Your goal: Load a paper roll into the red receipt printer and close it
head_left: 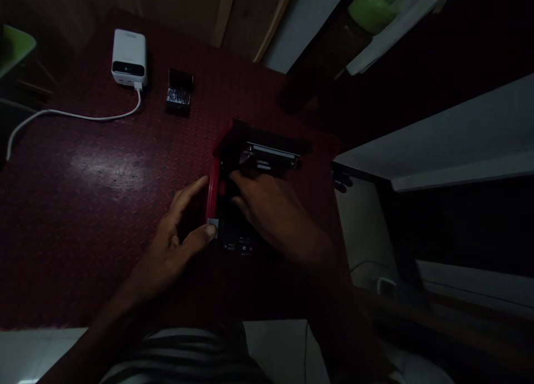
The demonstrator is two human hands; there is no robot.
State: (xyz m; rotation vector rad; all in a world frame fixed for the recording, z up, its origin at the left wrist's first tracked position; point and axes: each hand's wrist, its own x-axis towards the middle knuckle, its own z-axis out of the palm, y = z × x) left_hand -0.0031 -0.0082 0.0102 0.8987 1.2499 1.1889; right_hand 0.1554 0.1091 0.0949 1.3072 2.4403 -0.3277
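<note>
Striped clothing (187, 353) shows closest, below the near edge of the dark red desk (83, 234). At left, a white cable (87, 117) runs to a white power bank (129, 53); a small open black case (179, 92) lies just right of it. The person's left hand (179, 228) is spread, its thumb touching the grey corner of a red-and-black device (212, 189) on the desk, the device's upper part raised. The right hand (267, 206) reaches inside; its fingertips are too shadowed to tell whether they grip anything. A green-topped container (369, 10) is at upper right.
</note>
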